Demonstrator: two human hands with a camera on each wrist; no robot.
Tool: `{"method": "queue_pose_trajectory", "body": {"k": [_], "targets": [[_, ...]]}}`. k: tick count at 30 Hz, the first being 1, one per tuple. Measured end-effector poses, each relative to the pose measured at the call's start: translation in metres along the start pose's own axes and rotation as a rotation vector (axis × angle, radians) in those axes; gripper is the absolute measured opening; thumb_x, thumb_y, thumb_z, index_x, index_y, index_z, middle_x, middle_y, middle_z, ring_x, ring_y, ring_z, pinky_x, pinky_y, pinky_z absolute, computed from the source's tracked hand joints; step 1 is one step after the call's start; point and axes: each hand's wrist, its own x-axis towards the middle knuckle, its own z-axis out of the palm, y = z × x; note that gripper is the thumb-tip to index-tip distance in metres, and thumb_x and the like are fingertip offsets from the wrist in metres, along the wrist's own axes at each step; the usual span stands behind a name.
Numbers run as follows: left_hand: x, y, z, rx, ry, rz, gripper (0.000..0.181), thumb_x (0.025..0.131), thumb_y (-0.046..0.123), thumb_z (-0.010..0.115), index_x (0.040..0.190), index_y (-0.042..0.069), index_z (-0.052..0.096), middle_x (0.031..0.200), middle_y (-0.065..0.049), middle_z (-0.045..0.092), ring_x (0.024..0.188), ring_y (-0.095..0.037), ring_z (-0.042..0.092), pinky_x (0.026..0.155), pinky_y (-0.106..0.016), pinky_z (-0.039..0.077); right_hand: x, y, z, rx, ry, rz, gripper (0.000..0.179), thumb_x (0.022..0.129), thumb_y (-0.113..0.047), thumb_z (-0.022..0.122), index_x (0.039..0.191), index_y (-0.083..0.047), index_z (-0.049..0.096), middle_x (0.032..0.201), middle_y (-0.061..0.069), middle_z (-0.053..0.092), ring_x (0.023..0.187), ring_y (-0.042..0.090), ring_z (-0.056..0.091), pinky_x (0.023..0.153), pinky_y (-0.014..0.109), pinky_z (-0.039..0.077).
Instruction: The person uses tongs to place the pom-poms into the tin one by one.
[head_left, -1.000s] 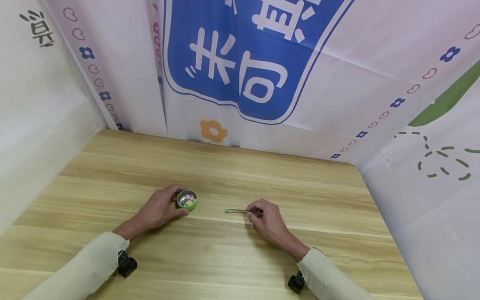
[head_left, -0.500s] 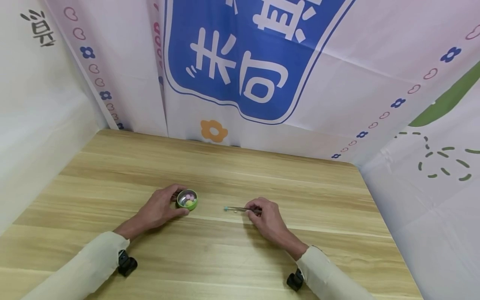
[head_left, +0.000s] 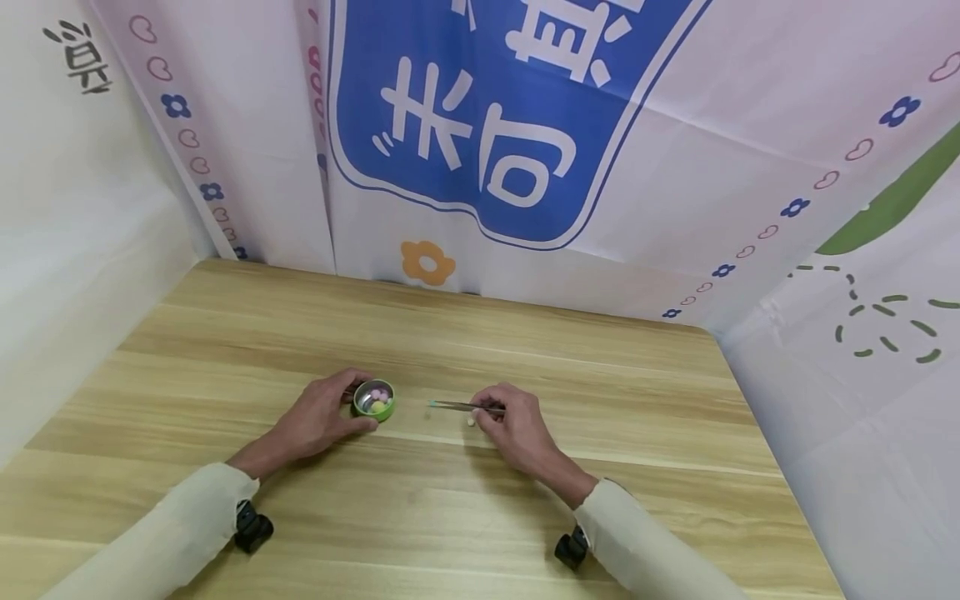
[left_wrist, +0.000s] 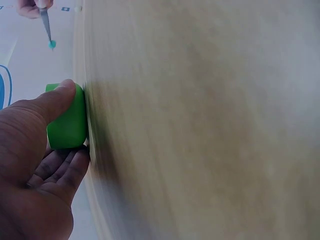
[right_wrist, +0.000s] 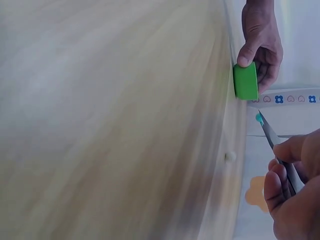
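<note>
My left hand [head_left: 318,418] holds a small green bowl [head_left: 385,414] on the table, thumb on one side and fingers on the other. Its inside is silvery, and a few pink and yellow beads [head_left: 377,407] lie in it. My right hand [head_left: 519,427] pinches a pair of metal tweezers [head_left: 455,406] that point left toward the bowl. A small teal bead [right_wrist: 259,117] is caught at the tweezer tips, raised above the table and short of the bowl. In the left wrist view, the green bowl wall [left_wrist: 67,122] shows between thumb and fingers.
A pale bead [head_left: 471,422] lies on the wooden table [head_left: 420,517] just under the right hand. Printed cloth [head_left: 262,200] hangs behind the table and at both sides.
My right hand has moved left and lifted the tweezers with the teal bead toward the bowl. The pale bead on the table has come into sight. My left hand and the bowl have stayed put.
</note>
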Motion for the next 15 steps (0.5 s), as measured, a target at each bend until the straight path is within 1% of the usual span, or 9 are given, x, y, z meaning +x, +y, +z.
{"method": "queue_pose_trajectory", "body": {"k": [8,15], "targets": [[0.000,-0.001,0.000,-0.001,-0.003,0.001,0.059,0.079,0.022,0.084,0.127,0.002,0.056,0.114,-0.013,0.068,0.102,-0.028,0.068,0.086,-0.045,0.057,0.010,-0.011,0.009,0.018,-0.014,-0.009,0.008,0.092,-0.007,0.067,0.097,-0.004,0.072,0.093,0.006,0.069,0.079,0.012,0.065,0.068,0.018,0.055],[0.001,0.001,0.000,0.001,-0.003,-0.003,0.059,0.079,0.021,0.084,0.127,0.002,0.056,0.114,-0.013,0.068,0.102,-0.028,0.068,0.086,-0.044,0.057,0.016,-0.017,0.016,0.024,-0.013,-0.026,0.008,0.092,-0.008,0.067,0.098,-0.005,0.072,0.094,0.006,0.069,0.080,0.012,0.065,0.068,0.018,0.054]]}}
